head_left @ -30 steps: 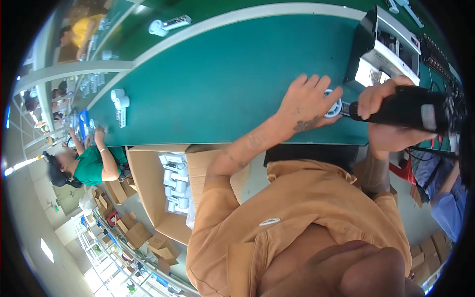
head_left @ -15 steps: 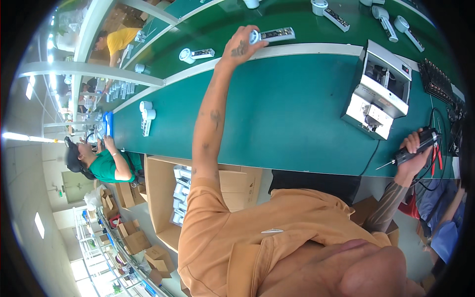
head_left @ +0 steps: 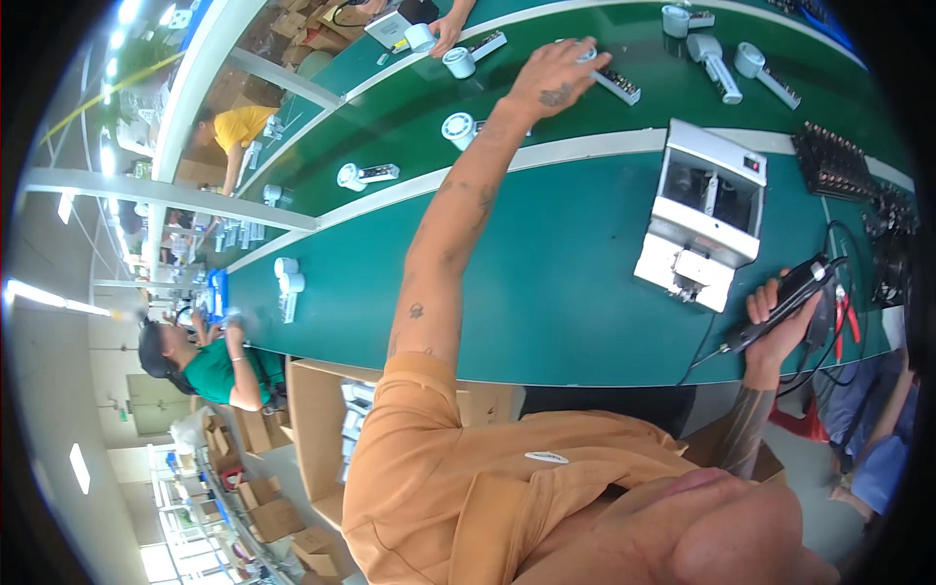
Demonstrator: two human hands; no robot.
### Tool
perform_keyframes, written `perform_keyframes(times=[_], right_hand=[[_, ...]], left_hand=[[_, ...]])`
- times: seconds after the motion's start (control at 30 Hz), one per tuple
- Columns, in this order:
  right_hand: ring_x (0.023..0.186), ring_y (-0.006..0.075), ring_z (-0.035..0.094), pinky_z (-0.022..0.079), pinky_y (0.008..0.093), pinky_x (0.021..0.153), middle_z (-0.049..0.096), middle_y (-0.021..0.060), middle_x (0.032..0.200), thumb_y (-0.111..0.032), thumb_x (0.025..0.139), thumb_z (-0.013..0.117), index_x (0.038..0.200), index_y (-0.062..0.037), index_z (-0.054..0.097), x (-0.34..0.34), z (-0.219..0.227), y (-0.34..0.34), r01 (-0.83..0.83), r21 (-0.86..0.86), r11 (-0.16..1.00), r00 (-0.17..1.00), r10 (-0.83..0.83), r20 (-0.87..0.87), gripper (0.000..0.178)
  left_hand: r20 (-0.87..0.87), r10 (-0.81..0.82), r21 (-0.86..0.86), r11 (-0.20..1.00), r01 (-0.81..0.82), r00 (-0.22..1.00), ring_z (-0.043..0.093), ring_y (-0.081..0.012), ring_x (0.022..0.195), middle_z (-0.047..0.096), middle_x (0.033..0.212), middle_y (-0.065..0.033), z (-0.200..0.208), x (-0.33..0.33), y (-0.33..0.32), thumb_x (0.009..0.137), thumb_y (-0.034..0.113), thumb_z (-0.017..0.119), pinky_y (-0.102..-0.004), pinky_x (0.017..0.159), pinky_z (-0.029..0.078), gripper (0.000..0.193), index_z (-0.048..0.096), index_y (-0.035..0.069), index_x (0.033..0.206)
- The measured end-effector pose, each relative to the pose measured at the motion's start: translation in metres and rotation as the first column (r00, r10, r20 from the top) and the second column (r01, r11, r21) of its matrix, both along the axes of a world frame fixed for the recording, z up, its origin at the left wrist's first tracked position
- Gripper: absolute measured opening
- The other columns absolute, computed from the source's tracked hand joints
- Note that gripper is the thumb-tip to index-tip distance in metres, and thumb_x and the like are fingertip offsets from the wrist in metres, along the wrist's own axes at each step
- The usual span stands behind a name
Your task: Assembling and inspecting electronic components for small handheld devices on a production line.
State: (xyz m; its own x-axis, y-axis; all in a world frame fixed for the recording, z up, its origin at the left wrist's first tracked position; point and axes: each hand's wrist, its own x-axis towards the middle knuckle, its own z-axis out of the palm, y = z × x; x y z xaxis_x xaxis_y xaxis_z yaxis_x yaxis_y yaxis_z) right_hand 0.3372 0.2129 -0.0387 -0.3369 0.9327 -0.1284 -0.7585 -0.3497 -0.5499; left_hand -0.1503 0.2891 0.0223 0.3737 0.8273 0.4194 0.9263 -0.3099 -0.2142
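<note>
My left hand (head_left: 558, 80) reaches across to the dark green strip at the far side, its fingers curled over the round head of a white handheld fan. That fan's open handle (head_left: 619, 86), with a circuit board showing, sticks out to the right; the head is mostly covered. Behind my left wrist lies another fan with a round grille (head_left: 457, 130), its handle partly hidden by my arm. My right hand (head_left: 780, 327) grips a black electric screwdriver (head_left: 792, 297) above the bench's near right side, its bit pointing down to the left.
A silver screw-feeding machine (head_left: 707, 210) stands on the green bench (head_left: 556, 244), beside red-handled pliers (head_left: 846, 322) and a black rack (head_left: 829, 161). More fans (head_left: 717, 68) lie along the strip. An open carton (head_left: 317, 429) sits below the bench edge. Co-workers work at left and far side.
My left hand has let go of one fan and moved right to the head of another. The view has shifted. A co-worker's hands now show at the far side; my right hand keeps the electric screwdriver.
</note>
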Motion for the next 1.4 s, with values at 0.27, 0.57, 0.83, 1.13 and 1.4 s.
perform_keyframes(times=[0.27, 0.57, 0.83, 1.13, 1.4], right_hand=[[0.054, 0.0146, 0.039, 0.034, 0.0295, 0.052, 0.042, 0.0036, 0.068, -0.066, 0.105, 0.035, 0.114, -0.0067, 0.054, -0.013, 0.007, -0.003, 0.062, -0.058, 0.996, 0.996, -0.058, 0.069, 0.063], [0.070, 0.0134, 0.046, 0.041, 0.0270, 0.062, 0.042, 0.0044, 0.081, -0.050, 0.107, 0.047, 0.134, 0.0067, 0.045, 0.020, 0.013, -0.006, -0.154, -0.038, 0.987, 0.935, 0.133, -0.330, 0.063], [0.048, 0.0138, 0.044, 0.044, 0.0299, 0.044, 0.050, 0.0087, 0.077, -0.069, 0.098, 0.051, 0.139, 0.0012, 0.039, -0.042, 0.124, -0.041, -0.090, 0.667, 0.740, 0.978, 0.190, -0.080, 0.082], [0.052, 0.0264, 0.056, 0.050, 0.0391, 0.051, 0.057, 0.0164, 0.069, -0.079, 0.094, 0.041, 0.125, 0.0095, 0.042, -0.122, 0.128, -0.038, -0.157, 0.837, 0.525, 0.756, -0.481, 0.444, 0.094], [0.052, 0.0233, 0.050, 0.045, 0.0394, 0.049, 0.053, 0.0139, 0.073, -0.089, 0.089, 0.034, 0.152, -0.0073, 0.029, -0.096, 0.104, -0.066, -0.124, 0.750, 0.650, 0.885, -0.269, 0.379, 0.103]], left_hand=[[-0.128, -0.085, 0.122, 0.987, 0.100, 0.988, 0.062, -0.0235, 0.116, 0.067, 0.119, -0.0017, -0.053, 0.004, 0.042, 0.094, 0.032, 0.068, -0.0440, 0.107, 0.046, 0.036, 0.068, 0.024, 0.129], [0.481, -0.137, 0.388, 0.919, -0.070, 0.866, 0.065, -0.0313, 0.087, 0.062, 0.094, -0.0135, 0.048, 0.077, -0.109, 0.090, 0.010, 0.074, -0.0393, 0.075, 0.052, 0.033, 0.070, 0.003, 0.122], [0.352, -0.141, 0.004, 0.989, 0.149, 0.925, 0.066, -0.0201, 0.085, 0.068, 0.100, -0.0040, 0.014, 0.150, -0.272, 0.082, 0.024, 0.081, -0.0325, 0.069, 0.051, 0.041, 0.074, 0.014, 0.121], [0.099, -0.178, 0.019, 0.984, 0.177, 0.979, 0.059, -0.0128, 0.080, 0.058, 0.087, 0.0027, -0.044, 0.214, -0.256, 0.081, 0.019, 0.069, -0.0279, 0.068, 0.044, 0.029, 0.075, 0.015, 0.109], [0.183, -0.154, 0.011, 0.988, 0.154, 0.971, 0.058, -0.0135, 0.082, 0.057, 0.086, 0.0024, -0.042, 0.217, -0.261, 0.081, 0.017, 0.068, -0.0286, 0.073, 0.045, 0.030, 0.075, 0.014, 0.109]])
